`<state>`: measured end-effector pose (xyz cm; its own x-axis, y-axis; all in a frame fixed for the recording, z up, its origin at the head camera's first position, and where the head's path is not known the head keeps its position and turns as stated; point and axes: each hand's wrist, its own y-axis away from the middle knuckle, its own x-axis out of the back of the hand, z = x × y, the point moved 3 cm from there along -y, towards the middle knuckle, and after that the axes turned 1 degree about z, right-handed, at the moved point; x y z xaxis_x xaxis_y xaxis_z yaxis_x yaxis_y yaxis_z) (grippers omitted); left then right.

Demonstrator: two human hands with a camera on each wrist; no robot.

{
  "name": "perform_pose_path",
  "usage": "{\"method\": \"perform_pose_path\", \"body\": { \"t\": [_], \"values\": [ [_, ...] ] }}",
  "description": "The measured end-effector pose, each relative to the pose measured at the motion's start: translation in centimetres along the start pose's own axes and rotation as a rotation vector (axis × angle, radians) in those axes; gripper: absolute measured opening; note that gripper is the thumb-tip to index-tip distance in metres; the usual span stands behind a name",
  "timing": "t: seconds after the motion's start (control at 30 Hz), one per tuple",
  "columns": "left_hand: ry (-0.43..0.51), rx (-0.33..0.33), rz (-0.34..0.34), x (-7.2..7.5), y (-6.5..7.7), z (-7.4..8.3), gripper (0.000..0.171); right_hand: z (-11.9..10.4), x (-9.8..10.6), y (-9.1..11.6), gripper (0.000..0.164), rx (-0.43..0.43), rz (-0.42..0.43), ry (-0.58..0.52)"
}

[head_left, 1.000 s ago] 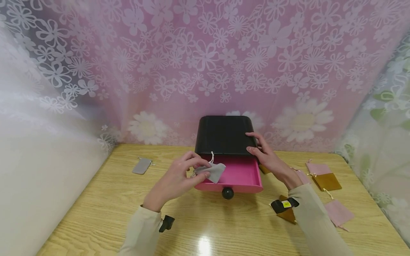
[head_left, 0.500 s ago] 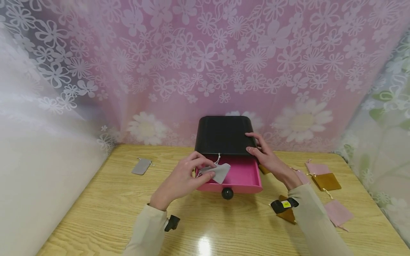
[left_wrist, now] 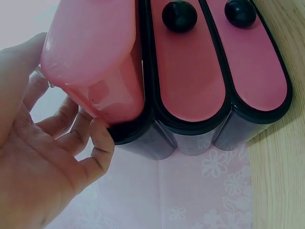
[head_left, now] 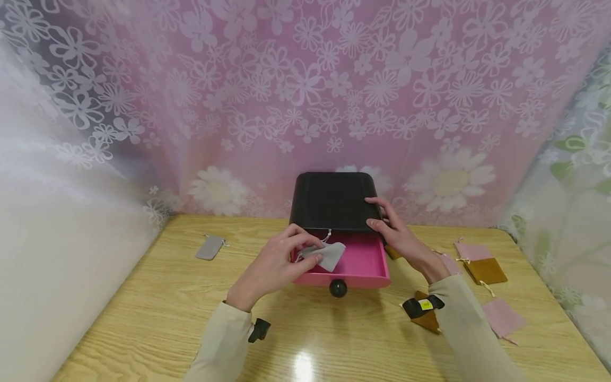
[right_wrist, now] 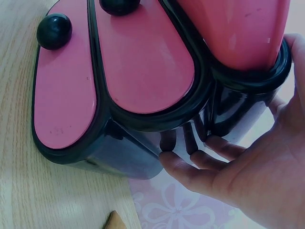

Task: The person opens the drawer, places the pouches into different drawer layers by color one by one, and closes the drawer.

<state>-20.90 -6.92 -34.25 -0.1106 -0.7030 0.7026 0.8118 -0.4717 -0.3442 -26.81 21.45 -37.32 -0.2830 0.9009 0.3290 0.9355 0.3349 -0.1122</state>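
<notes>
A small grey drawstring pouch (head_left: 333, 257) is pinched between the thumb and fingers of my left hand (head_left: 274, 262). It hangs over the pulled-out pink top drawer (head_left: 367, 260) of a black drawer unit (head_left: 336, 201), its white cord pointing up. In the left wrist view, the left hand (left_wrist: 52, 148) is beside the drawer's side and the pouch is mostly hidden. My right hand (head_left: 403, 239) rests on the unit's right side, thumb and forefinger at its top. The right wrist view shows that hand's fingers (right_wrist: 190, 174) touching the black casing, fairly extended.
Two lower pink drawers with black knobs, such as the middle drawer (left_wrist: 190, 71), are closed. Another grey pouch (head_left: 210, 248) lies at the table's left. Several pink and brown pouches, among them a brown pouch (head_left: 487, 270) and a pink pouch (head_left: 503, 317), lie at the right.
My left hand has moved a little to the right with the grey pouch, further over the drawer. The right hand stays in place on the unit.
</notes>
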Motion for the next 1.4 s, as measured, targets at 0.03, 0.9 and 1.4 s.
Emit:
{"method": "perform_pose_path", "body": {
  "t": [0.03, 0.9, 1.4],
  "values": [
    [-0.014, -0.002, -0.003, -0.05, -0.03, 0.03, 0.013, 0.01, 0.00, -0.01, 0.055, -0.002, 0.001, 0.001],
    [-0.061, -0.005, -0.061, -0.43, -0.38, 0.11, 0.018, 0.01, 0.06, 0.00, 0.056, -0.006, -0.009, -0.013],
    [0.072, -0.022, -0.003, 0.19, -0.10, -0.86, 0.022, 0.16, 0.12, 0.00, 0.055, 0.002, -0.006, 0.010]
  ]
}}
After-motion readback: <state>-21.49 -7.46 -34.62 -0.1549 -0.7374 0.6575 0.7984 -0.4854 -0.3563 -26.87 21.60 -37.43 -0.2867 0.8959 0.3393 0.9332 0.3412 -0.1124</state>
